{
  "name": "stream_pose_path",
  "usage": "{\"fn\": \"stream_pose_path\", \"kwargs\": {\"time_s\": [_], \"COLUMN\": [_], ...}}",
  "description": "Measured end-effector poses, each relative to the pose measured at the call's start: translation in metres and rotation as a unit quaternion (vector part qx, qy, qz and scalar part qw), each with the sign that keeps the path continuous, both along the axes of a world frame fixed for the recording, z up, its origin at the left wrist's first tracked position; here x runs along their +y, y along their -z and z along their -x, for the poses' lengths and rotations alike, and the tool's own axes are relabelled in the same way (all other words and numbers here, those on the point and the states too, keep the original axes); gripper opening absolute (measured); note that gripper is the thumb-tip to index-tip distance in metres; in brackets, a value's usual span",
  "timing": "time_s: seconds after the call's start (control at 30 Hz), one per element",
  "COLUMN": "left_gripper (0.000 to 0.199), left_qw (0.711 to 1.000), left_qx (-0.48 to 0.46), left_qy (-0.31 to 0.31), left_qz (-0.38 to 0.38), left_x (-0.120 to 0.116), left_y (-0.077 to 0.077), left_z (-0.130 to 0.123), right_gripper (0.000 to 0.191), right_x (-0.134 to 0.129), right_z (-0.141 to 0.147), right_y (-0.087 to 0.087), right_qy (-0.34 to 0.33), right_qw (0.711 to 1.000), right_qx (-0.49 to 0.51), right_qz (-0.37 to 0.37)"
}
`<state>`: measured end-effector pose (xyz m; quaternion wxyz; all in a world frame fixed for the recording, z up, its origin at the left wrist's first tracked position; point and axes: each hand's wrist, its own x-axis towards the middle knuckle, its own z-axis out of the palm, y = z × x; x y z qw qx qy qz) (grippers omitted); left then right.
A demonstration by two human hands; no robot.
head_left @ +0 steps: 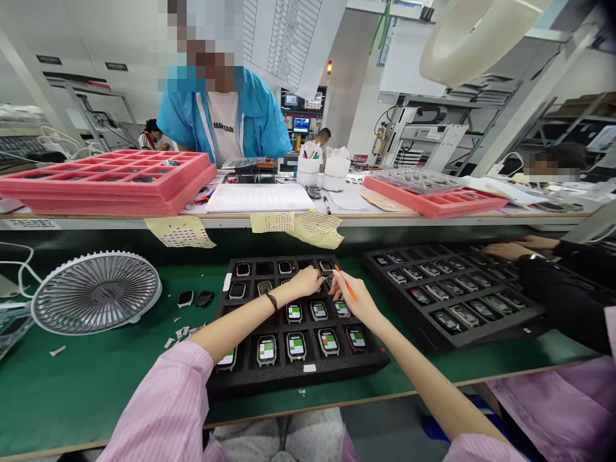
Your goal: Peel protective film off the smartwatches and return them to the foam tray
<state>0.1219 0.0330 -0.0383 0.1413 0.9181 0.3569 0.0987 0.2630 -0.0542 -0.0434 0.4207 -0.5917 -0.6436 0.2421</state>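
A black foam tray point(308, 372) lies in front of me with smartwatch bodies in its compartments. Its nearer rows hold lit watches, such as this smartwatch point(296, 346), with green and white screens; watches farther back have dark screens. My left hand point(308, 282) is over the back right part of the tray, its fingers curled down; what they hold, if anything, is hidden. Close beside it, my right hand point(353, 298) grips a thin orange pen-like stick point(347, 285) at the tray's right side. Watches under both hands are partly covered.
A grey fan point(96, 292) stands at the left. Two loose watches, one a silver-rimmed watch point(185, 298), and white scraps point(180, 333) lie beside the tray. At right, a co-worker's hands point(505, 249) reach over a second black tray point(433, 337). Pink foam trays point(168, 199) sit on the shelf.
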Motion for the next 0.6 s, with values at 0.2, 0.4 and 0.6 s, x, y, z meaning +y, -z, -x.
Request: {"fn": "stream_pose_path", "kwargs": {"time_s": [0.2, 0.4, 0.6], "left_gripper": [0.019, 0.028, 0.037], "left_qw": [0.999, 0.989, 0.976], "left_qx": [0.032, 0.108, 0.165], "left_qy": [0.028, -0.036, -0.069], "left_qz": [-0.031, -0.095, -0.126], "left_x": [-0.007, -0.047, -0.069], "left_y": [-0.011, -0.012, 0.006], "left_z": [0.022, 0.059, 0.074], "right_gripper": [0.029, 0.017, 0.014], "right_x": [-0.008, -0.010, -0.006], "right_z": [0.017, 0.034, 0.032], "right_y": [0.006, 0.015, 0.023], "right_qy": [-0.016, -0.020, -0.036], "right_qw": [0.983, 0.950, 0.977], "right_qx": [-0.182, -0.306, -0.198], "right_qz": [0.036, 0.059, 0.065]}}
